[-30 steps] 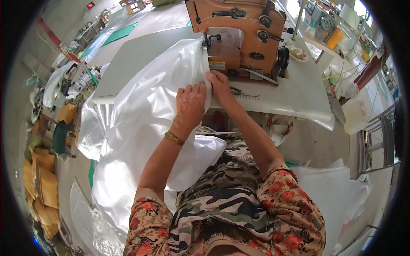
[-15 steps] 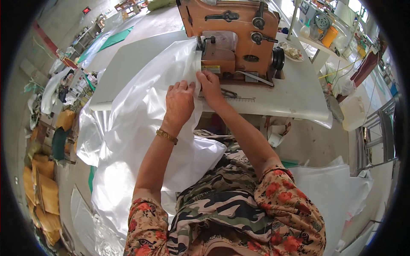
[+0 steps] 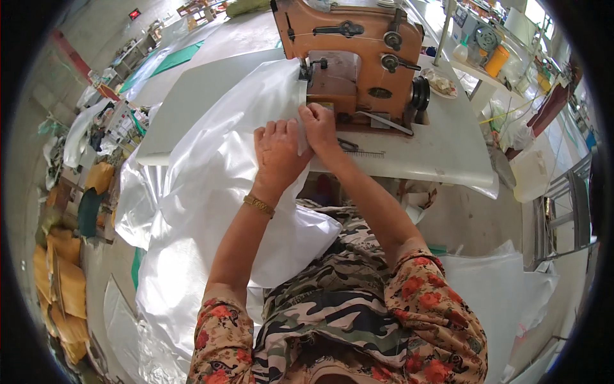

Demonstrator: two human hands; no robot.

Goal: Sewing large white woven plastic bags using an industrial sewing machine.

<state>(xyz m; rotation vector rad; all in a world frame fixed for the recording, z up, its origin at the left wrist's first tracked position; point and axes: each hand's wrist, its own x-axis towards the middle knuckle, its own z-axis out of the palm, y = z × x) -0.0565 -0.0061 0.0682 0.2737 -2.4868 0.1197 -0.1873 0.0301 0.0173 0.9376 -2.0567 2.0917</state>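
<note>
In the head view, a large sheet of translucent white plastic film [image 3: 211,192] lies over the near edge of a white sewing table [image 3: 441,147], spilling down off that edge toward the person's lap and the floor on the left side. Its upper end runs up to the needle area of an orange industrial sewing machine [image 3: 355,57] that stands toward the far middle of the table.

The left hand [image 3: 276,153] rests flat on the film at the table's near edge, fingers spread and pressed down, a gold bracelet [image 3: 259,205] on the wrist. The right hand [image 3: 320,125] sits just beside it, closer to the machine, fingers curled and pinching the film's edge just in front of the machine's base.

A pair of scissors [image 3: 348,146] lies on the table touching a ruler [image 3: 364,153] just right of the right hand. More white sheets [image 3: 499,288] lie low at the right, off the table. Yellow sacks [image 3: 64,288] are stacked on the floor at far left.
</note>
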